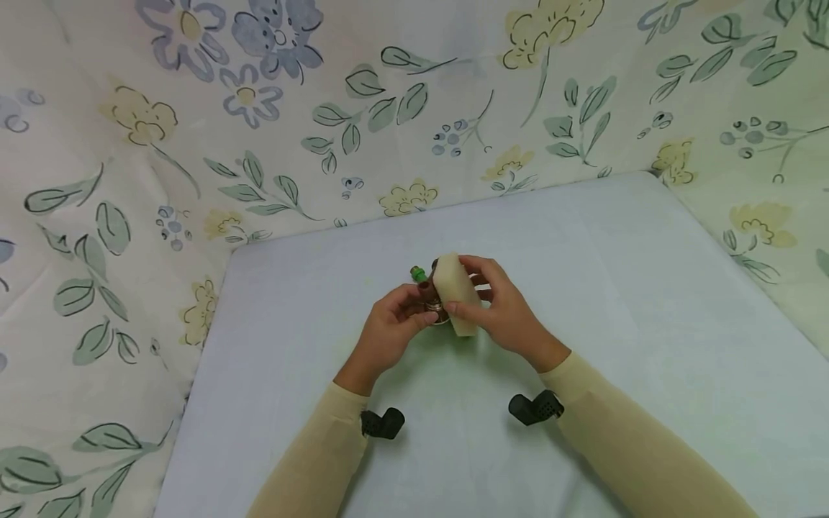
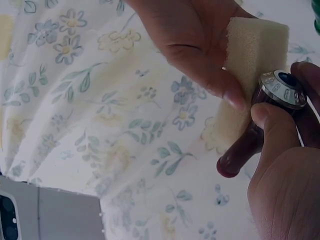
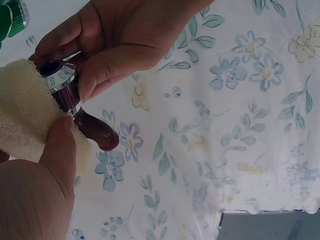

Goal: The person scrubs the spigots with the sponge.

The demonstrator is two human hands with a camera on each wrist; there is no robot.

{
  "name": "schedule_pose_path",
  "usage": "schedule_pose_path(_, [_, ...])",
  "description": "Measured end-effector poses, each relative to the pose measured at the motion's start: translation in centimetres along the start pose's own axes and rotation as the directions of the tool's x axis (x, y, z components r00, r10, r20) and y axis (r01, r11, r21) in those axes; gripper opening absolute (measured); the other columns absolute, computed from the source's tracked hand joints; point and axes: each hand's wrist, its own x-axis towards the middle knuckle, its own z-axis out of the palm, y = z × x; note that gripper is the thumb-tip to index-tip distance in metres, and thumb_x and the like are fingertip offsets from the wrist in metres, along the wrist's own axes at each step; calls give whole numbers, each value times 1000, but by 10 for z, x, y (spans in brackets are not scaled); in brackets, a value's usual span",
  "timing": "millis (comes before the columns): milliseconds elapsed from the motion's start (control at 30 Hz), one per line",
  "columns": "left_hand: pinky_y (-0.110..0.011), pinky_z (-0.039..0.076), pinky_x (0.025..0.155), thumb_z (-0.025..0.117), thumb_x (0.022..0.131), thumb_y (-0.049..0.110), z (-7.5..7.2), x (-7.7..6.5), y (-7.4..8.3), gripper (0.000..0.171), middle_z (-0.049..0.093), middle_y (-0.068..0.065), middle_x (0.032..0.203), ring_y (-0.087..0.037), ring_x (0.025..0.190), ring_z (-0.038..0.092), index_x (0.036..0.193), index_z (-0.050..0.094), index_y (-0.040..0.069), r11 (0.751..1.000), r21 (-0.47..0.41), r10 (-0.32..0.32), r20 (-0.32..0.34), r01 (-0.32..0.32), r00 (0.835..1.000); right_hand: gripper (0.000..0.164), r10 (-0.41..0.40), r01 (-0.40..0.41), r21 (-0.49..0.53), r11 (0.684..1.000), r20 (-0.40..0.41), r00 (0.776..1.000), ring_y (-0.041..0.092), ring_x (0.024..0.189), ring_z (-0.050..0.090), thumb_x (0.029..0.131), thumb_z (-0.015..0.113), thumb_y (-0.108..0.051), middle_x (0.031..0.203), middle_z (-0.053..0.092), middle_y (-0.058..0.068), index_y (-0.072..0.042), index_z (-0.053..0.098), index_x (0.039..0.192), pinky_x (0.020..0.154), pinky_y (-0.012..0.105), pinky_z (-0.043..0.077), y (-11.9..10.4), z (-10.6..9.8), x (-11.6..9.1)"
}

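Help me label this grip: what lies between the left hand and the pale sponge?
In the head view, a reddish-brown pipe-shaped object lies between the left hand and the pale sponge.

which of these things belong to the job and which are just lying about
Part of the job:
cream sponge, in the right hand
dark red bent piece with a silver collar, in the left hand

Probably just lying about:
green item beyond the hands, held by neither
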Motion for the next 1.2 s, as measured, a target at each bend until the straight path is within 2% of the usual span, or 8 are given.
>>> schedule_pose_path(133, [-39, 54, 81, 64, 89, -5, -1, 0, 0, 24, 62, -14, 108, -31, 99, 60, 112, 58, -3, 1000, -5, -7, -4, 7, 1000, 68, -3, 3, -5, 1000, -18, 1000, 28, 113, 46, 87, 73, -13, 131, 42, 13, -3, 36, 143, 91, 53, 41, 4, -1, 4])
schedule_pose_path(300, [-38, 54, 81, 65, 88, -6, -1, 0, 0, 24, 62, -15, 107, -30, 98, 61, 112, 58, -4, 1000, -7, -14, -7, 14, 1000, 69, 40, -39, 18, 999, -54, 998, 30, 112, 44, 87, 73, -19, 130, 42, 11, -5, 36, 143, 90, 52, 41, 19, -1, 6])
schedule_pose_path(400, [-38, 54, 81, 64, 88, -6, 0, 0, -2, 24, 62, -16, 107, -31, 98, 61, 111, 58, -4, 1000, -6, -21, -12, 21, 1000, 70, 57, -56, 22, 998, -40, 998, 27, 113, 45, 87, 73, -29, 130, 43, 4, -13, 36, 144, 91, 49, 42, 33, 1, 6])
schedule_pose_path(500, [-38, 54, 81, 64, 88, -6, 0, 1, -4, 24, 62, -16, 108, -32, 98, 61, 112, 59, -3, 999, -13, -30, -21, 30, 999, 70, 37, -37, 21, 999, -6, 999, 23, 114, 45, 86, 73, -34, 132, 43, 0, -21, 36, 145, 91, 46, 42, 44, 4, 4])
schedule_pose_path(700, [-40, 54, 81, 64, 89, -6, -2, 1, -7, 24, 61, -17, 108, -32, 99, 61, 112, 59, -2, 999, -37, -33, -44, 32, 998, 66, -51, 48, 66, 997, 50, 997, 22, 114, 44, 86, 74, -29, 130, 45, -5, -27, 39, 142, 89, 49, 43, 37, 11, -1])
schedule_pose_path(867, [-39, 54, 82, 65, 89, -4, -5, 2, -9, 22, 61, -17, 108, -29, 98, 62, 109, 58, -3, 998, -55, -42, -73, 38, 996, 66, -112, 109, 53, 993, 59, 992, 20, 110, 45, 84, 76, -28, 127, 45, -6, -29, 41, 140, 85, 48, 45, 26, 15, -2])
schedule_pose_path(1067, [-40, 54, 83, 65, 89, -3, -5, 1, -9, 22, 60, -15, 109, -29, 98, 61, 110, 58, -2, 996, -63, -71, -70, 66, 995, 68, -108, 106, 37, 994, 56, 993, 19, 111, 45, 83, 76, -31, 127, 44, -7, -28, 41, 141, 86, 46, 46, 24, 15, -3])
schedule_pose_path(1200, [-43, 54, 83, 64, 89, -5, -5, 1, -14, 24, 60, -17, 108, -32, 100, 61, 111, 58, -1, 994, -102, -52, -55, 46, 997, 69, -93, 92, 16, 996, 40, 995, 19, 111, 45, 83, 76, -35, 127, 45, -7, -28, 40, 142, 85, 45, 46, 27, 13, -2])
